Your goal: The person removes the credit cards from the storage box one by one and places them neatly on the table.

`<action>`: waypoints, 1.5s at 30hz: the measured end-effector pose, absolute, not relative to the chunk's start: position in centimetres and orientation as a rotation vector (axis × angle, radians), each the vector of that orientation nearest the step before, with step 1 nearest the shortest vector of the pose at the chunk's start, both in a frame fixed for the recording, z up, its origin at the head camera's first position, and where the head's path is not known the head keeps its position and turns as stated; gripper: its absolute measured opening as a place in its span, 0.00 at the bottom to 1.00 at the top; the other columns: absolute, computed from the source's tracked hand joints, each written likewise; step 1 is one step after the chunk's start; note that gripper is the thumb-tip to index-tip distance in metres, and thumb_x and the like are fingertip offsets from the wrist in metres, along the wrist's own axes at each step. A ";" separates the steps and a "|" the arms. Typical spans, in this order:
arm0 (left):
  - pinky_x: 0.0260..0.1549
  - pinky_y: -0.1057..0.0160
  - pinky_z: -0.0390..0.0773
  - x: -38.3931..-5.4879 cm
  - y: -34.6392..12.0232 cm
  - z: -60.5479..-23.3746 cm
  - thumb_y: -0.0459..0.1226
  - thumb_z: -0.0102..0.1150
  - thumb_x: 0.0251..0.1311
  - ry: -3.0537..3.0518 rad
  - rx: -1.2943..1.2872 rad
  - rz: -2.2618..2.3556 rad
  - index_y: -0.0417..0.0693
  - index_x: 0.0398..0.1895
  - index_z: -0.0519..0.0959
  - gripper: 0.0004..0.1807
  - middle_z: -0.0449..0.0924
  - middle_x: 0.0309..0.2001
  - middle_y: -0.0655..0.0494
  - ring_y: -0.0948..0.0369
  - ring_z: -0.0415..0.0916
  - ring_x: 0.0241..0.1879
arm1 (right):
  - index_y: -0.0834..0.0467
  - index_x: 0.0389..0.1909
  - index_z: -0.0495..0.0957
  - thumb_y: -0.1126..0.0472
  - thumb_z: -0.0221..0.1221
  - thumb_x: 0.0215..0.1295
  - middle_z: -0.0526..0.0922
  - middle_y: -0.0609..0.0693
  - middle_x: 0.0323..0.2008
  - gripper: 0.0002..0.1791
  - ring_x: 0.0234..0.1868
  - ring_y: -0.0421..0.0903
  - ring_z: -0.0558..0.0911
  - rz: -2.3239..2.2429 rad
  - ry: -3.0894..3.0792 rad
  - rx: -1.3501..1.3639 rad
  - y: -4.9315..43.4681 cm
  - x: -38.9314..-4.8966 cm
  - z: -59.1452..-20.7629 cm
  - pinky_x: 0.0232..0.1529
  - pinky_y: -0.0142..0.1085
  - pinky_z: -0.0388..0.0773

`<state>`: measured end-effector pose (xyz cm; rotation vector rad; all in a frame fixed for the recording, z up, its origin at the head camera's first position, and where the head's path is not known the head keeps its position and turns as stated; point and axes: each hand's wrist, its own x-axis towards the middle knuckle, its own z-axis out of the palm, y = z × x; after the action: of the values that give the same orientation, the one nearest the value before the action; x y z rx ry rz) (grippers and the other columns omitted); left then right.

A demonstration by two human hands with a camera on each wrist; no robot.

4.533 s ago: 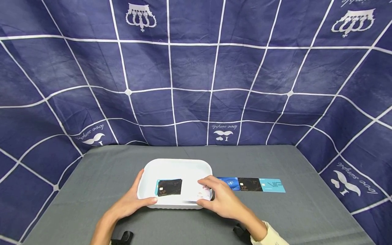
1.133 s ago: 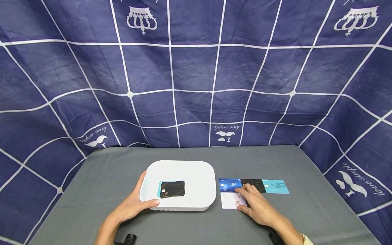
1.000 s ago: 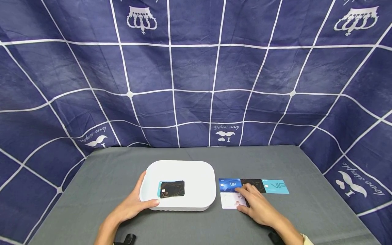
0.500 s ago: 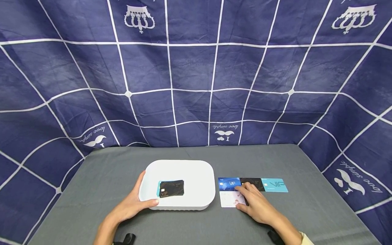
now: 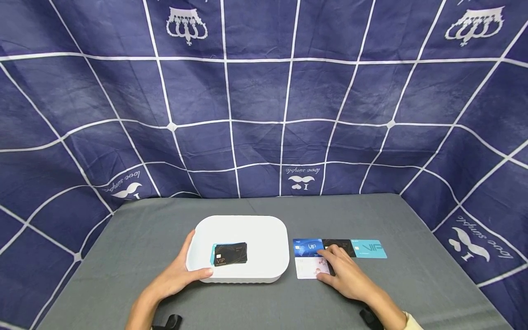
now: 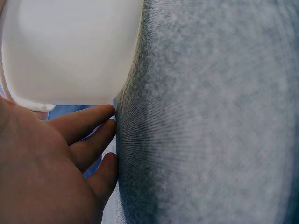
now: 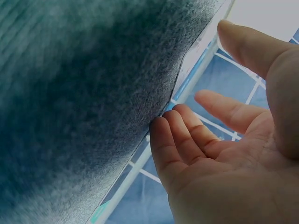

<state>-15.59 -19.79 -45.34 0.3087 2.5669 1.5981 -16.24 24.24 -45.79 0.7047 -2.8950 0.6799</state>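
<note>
My left hand (image 5: 175, 277) grips the left end of a white plastic tray (image 5: 266, 236), thumb over its front rim. In the left wrist view the fingers lie along the tray's outside wall. A small stack of VIP cards, a black card (image 5: 231, 254) on top and teal edges showing, lies in the tray. To the right, my right hand (image 5: 350, 279) touches the right end of a white flowered card (image 5: 306, 268) flat on the table. Its thumb and fingers stand apart in the right wrist view. The fingers partly cover a second black card (image 5: 344, 246).
A blue VIP card (image 5: 307, 247), the partly covered black card and a teal card (image 5: 369, 249) form a row; the white card lies below the blue one. A grey cloth (image 5: 231, 305) covers the table. A blue checked curtain (image 5: 255, 91) hangs behind and at both sides.
From the tray, my right hand has carried the white flowered card rightward and laid it below the blue card. Over the last second both hands have stayed in place, with slight camera drift.
</note>
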 end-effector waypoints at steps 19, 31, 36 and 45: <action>0.62 0.52 0.56 -15.4 -19.8 -45.4 0.42 0.73 0.52 2.562 0.270 1.574 0.52 0.79 0.35 0.63 0.43 0.77 0.43 0.47 0.47 0.71 | 0.58 0.52 0.80 0.52 0.68 0.61 0.78 0.43 0.46 0.21 0.47 0.42 0.76 0.786 -2.827 0.750 24.4 -16.1 -45.9 0.48 0.46 0.74; 0.56 0.75 0.54 -15.3 -20.1 -45.7 0.40 0.73 0.52 2.529 0.273 1.633 0.50 0.79 0.35 0.63 0.42 0.77 0.41 0.45 0.45 0.71 | 0.62 0.52 0.80 0.56 0.67 0.63 0.82 0.48 0.42 0.21 0.42 0.45 0.81 1.104 -2.675 0.759 23.1 -16.7 -45.5 0.44 0.39 0.78; 0.57 0.74 0.54 -15.3 -20.0 -45.6 0.40 0.73 0.52 2.533 0.275 1.626 0.49 0.79 0.35 0.63 0.42 0.77 0.40 0.45 0.46 0.71 | 0.61 0.52 0.80 0.59 0.69 0.61 0.82 0.50 0.38 0.20 0.38 0.44 0.81 1.255 -2.542 0.760 21.4 -16.8 -44.8 0.40 0.37 0.79; 0.63 0.44 0.53 -15.5 -19.7 -45.2 0.41 0.74 0.51 2.551 0.272 1.600 0.48 0.79 0.34 0.64 0.41 0.77 0.41 0.45 0.45 0.71 | 0.56 0.56 0.78 0.62 0.69 0.60 0.81 0.44 0.44 0.22 0.43 0.45 0.80 1.314 -2.343 0.819 18.1 -17.0 -42.9 0.43 0.40 0.79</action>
<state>-15.54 -19.72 -45.19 0.2716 2.5510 1.6002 -17.03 18.05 -42.90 0.8191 -2.3435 1.3141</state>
